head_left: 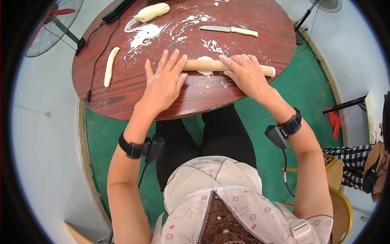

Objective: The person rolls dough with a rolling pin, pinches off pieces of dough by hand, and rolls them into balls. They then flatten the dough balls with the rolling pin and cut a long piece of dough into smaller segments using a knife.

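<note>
A wooden rolling pin (260,70) lies crosswise over a small flat piece of dough (205,73) on the dark red table (134,103). My left hand (164,81) has its fingers spread, with the thumb side at the pin's left end. Near the pin's right part, my right hand (247,76) rests on top, fingers stretched forward and thumb against the pin. A dough strip (110,67) lies at the left. At the back sit a thick dough roll (152,12) and scattered white flour (146,34). Beyond the pin is a knife (229,30) with a pale green handle.
A black cable (97,59) runs along the table's left side. Fans stand at the back left (57,24) and back right (327,5). At the right are a yellow chair (343,207) and another person's checkered clothing (351,162).
</note>
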Action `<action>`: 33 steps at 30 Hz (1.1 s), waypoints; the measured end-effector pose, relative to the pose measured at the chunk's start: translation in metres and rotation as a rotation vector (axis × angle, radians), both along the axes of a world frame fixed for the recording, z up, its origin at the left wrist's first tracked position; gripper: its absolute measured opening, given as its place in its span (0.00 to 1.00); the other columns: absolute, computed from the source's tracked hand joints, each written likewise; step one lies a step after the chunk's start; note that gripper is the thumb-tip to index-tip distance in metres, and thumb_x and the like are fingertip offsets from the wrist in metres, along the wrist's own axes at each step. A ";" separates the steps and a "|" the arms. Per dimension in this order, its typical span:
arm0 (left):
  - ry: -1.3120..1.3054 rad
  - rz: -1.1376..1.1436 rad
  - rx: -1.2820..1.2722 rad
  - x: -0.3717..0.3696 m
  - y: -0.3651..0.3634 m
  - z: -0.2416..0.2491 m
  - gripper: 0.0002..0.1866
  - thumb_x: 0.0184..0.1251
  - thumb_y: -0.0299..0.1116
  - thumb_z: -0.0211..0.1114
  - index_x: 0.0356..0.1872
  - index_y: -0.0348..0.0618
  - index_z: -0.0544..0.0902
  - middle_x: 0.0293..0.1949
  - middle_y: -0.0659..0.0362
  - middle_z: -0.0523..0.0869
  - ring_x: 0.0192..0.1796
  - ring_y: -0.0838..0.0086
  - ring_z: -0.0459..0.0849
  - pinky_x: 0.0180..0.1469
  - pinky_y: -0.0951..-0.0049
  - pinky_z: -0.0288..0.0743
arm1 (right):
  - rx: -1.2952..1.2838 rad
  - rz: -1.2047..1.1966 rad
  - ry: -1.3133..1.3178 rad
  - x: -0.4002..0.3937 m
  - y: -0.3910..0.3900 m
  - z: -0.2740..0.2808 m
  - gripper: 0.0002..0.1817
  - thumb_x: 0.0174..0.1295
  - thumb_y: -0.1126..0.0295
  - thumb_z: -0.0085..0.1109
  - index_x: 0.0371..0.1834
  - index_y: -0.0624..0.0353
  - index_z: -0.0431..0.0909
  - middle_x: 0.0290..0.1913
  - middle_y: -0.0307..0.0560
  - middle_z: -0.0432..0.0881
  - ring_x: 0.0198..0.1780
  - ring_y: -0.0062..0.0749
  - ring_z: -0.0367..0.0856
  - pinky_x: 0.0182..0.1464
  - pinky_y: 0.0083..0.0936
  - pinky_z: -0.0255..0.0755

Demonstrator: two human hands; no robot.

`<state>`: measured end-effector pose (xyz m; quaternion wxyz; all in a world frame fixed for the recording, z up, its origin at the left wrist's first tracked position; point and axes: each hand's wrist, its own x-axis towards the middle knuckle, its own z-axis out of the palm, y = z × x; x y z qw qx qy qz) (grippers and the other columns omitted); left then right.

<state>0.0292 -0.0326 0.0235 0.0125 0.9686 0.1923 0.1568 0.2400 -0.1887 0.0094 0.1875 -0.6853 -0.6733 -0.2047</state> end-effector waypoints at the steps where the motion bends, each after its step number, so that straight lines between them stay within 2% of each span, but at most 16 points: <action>1: -0.061 -0.003 0.002 0.007 0.008 0.001 0.25 0.72 0.41 0.48 0.68 0.48 0.63 0.72 0.54 0.59 0.74 0.55 0.53 0.67 0.32 0.40 | -0.001 -0.007 -0.005 0.005 0.003 0.000 0.24 0.55 0.65 0.63 0.56 0.52 0.74 0.41 0.42 0.79 0.44 0.37 0.77 0.49 0.36 0.67; 2: -0.244 -0.010 0.057 0.014 0.012 0.005 0.23 0.70 0.41 0.52 0.62 0.43 0.71 0.65 0.48 0.68 0.69 0.53 0.62 0.67 0.39 0.51 | -0.001 -0.016 -0.011 0.009 0.006 0.002 0.24 0.55 0.65 0.63 0.56 0.53 0.74 0.41 0.43 0.79 0.44 0.38 0.77 0.48 0.36 0.67; 5: -0.460 0.077 -0.233 0.026 0.025 0.024 0.19 0.67 0.40 0.57 0.52 0.38 0.78 0.53 0.46 0.76 0.60 0.54 0.71 0.62 0.51 0.64 | 0.036 -0.090 0.073 0.019 0.006 0.006 0.23 0.57 0.65 0.61 0.57 0.56 0.72 0.39 0.46 0.79 0.44 0.42 0.77 0.46 0.38 0.69; 6: -0.505 0.049 -0.198 0.031 0.029 0.023 0.18 0.62 0.41 0.63 0.44 0.35 0.82 0.44 0.48 0.79 0.52 0.56 0.75 0.55 0.57 0.69 | 0.055 -0.110 0.114 0.022 0.003 0.010 0.23 0.58 0.65 0.60 0.57 0.56 0.72 0.39 0.47 0.78 0.44 0.43 0.76 0.45 0.39 0.69; 9: -0.261 0.004 -0.152 0.052 0.028 0.002 0.17 0.60 0.40 0.64 0.43 0.36 0.82 0.44 0.48 0.79 0.50 0.56 0.76 0.55 0.60 0.69 | 0.052 -0.169 0.224 0.024 -0.004 0.018 0.22 0.60 0.66 0.59 0.57 0.57 0.72 0.38 0.49 0.78 0.43 0.46 0.76 0.45 0.40 0.70; 10: -0.163 -0.023 -0.227 0.062 0.027 -0.002 0.20 0.56 0.43 0.68 0.44 0.39 0.82 0.44 0.48 0.78 0.52 0.53 0.74 0.55 0.57 0.68 | 0.053 -0.173 0.235 0.024 -0.005 0.018 0.22 0.60 0.66 0.59 0.57 0.57 0.72 0.38 0.49 0.78 0.43 0.46 0.76 0.45 0.40 0.70; 14: 0.023 -0.036 -0.344 0.088 0.021 0.004 0.17 0.53 0.43 0.69 0.40 0.44 0.84 0.43 0.48 0.80 0.52 0.52 0.75 0.55 0.57 0.67 | 0.025 -0.180 0.326 0.020 -0.012 0.015 0.21 0.60 0.65 0.59 0.56 0.57 0.73 0.38 0.50 0.77 0.43 0.46 0.76 0.46 0.41 0.70; 17: 0.122 -0.034 -0.414 0.096 0.030 0.006 0.16 0.51 0.43 0.69 0.38 0.46 0.85 0.41 0.52 0.82 0.50 0.56 0.77 0.55 0.58 0.67 | 0.014 -0.199 0.354 0.022 -0.016 0.010 0.20 0.60 0.64 0.59 0.56 0.56 0.73 0.38 0.50 0.77 0.44 0.46 0.76 0.46 0.41 0.70; 20: 0.113 -0.005 -0.617 0.098 0.035 0.004 0.14 0.50 0.44 0.70 0.35 0.48 0.86 0.40 0.55 0.85 0.49 0.61 0.80 0.53 0.59 0.69 | -0.010 -0.198 0.360 0.021 -0.018 0.011 0.21 0.60 0.64 0.59 0.56 0.57 0.73 0.39 0.50 0.78 0.44 0.47 0.76 0.46 0.42 0.70; 23: 0.053 0.063 -0.533 0.100 0.029 0.005 0.13 0.50 0.44 0.70 0.33 0.50 0.87 0.38 0.56 0.86 0.47 0.65 0.83 0.51 0.60 0.71 | -0.007 -0.206 0.351 0.020 -0.017 0.012 0.21 0.60 0.64 0.59 0.56 0.57 0.73 0.40 0.50 0.78 0.44 0.47 0.77 0.46 0.42 0.70; 26: 0.188 -0.007 -0.652 0.106 0.043 0.007 0.15 0.50 0.45 0.70 0.35 0.47 0.86 0.34 0.56 0.87 0.45 0.65 0.84 0.49 0.61 0.71 | -0.011 -0.212 0.357 0.020 -0.017 0.012 0.22 0.61 0.65 0.59 0.58 0.58 0.72 0.39 0.50 0.77 0.44 0.46 0.76 0.47 0.38 0.70; 29: 0.228 -0.019 -0.617 0.108 0.046 0.006 0.15 0.50 0.42 0.70 0.35 0.43 0.84 0.32 0.55 0.86 0.41 0.64 0.84 0.46 0.64 0.73 | -0.018 -0.220 0.348 0.020 -0.018 0.012 0.22 0.61 0.65 0.59 0.58 0.58 0.73 0.39 0.50 0.77 0.44 0.46 0.76 0.47 0.38 0.70; 32: 0.049 -0.081 -0.715 0.105 0.042 0.009 0.12 0.51 0.38 0.70 0.31 0.40 0.83 0.31 0.53 0.86 0.38 0.62 0.84 0.42 0.66 0.75 | 0.004 -0.206 0.330 0.021 -0.017 0.010 0.21 0.59 0.64 0.60 0.55 0.58 0.74 0.39 0.50 0.78 0.44 0.47 0.77 0.45 0.42 0.71; 33: 0.033 -0.080 -0.672 0.104 0.038 0.013 0.11 0.52 0.37 0.70 0.30 0.40 0.82 0.31 0.52 0.85 0.37 0.62 0.84 0.42 0.66 0.75 | 0.004 -0.213 0.334 0.021 -0.017 0.010 0.21 0.59 0.64 0.60 0.55 0.58 0.74 0.39 0.50 0.78 0.44 0.47 0.77 0.46 0.42 0.71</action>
